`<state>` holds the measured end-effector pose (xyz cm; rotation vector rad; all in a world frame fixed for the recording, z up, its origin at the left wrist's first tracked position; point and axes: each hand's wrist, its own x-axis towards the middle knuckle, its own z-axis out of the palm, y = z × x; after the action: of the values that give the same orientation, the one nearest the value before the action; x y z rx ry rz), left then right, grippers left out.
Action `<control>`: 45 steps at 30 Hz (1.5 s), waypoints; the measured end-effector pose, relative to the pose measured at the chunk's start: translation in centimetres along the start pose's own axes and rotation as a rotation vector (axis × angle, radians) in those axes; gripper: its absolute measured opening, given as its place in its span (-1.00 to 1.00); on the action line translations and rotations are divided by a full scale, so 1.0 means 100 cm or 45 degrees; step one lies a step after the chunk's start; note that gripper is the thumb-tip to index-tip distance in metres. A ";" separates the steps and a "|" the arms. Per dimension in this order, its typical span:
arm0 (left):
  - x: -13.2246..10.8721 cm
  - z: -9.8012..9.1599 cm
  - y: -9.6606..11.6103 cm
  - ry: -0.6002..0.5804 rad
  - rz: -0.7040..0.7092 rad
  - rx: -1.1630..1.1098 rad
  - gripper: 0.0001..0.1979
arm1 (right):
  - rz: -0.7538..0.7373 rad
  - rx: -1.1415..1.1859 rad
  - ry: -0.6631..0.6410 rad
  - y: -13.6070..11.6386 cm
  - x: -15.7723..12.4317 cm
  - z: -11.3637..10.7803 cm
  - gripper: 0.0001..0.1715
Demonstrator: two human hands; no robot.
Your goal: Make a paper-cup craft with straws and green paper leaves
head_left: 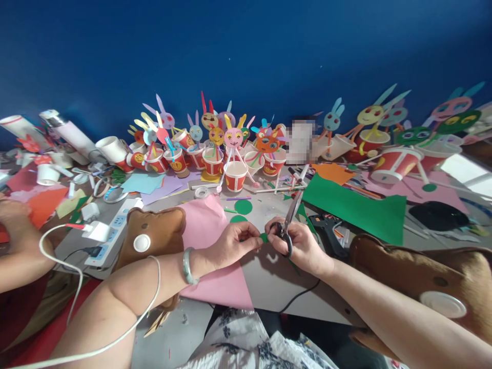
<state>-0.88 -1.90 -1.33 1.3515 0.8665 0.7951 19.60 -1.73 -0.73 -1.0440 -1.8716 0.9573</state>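
Note:
My left hand (pixel 232 243) pinches a small green paper piece (pixel 264 237) at its fingertips, above a pink paper sheet (pixel 209 241) on the grey table (pixel 269 277). My right hand (pixel 298 246) is closed through the handles of a pair of scissors (pixel 290 218), whose blades point up and away. The two hands nearly touch at the green piece. Two cut green paper circles (pixel 243 206) lie just beyond my left hand. A pale bangle sits on my left wrist.
Many paper-cup figures (pixel 234 171) with coloured ears stand along the back. A large green sheet (pixel 353 205) and a black glue gun (pixel 330 230) lie to the right. A power strip (pixel 113 225) and another person's arm (pixel 19 246) are at the left. Brown pads (pixel 151 233) flank my arms.

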 end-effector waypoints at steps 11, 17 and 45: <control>-0.001 -0.001 0.001 -0.010 -0.004 0.022 -0.80 | -0.010 0.001 -0.025 0.005 -0.001 0.000 -0.83; -0.001 0.000 -0.006 0.002 -0.027 -0.020 -0.76 | -0.016 -0.016 -0.032 0.002 0.000 0.000 -0.81; 0.006 -0.007 0.014 0.351 0.024 -0.305 -0.79 | 0.309 0.026 -0.230 -0.006 0.004 0.001 -0.50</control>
<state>-1.15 -0.93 -0.02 1.0552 0.9392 1.0821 19.19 -1.60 -0.09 -1.2272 -1.9039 1.2441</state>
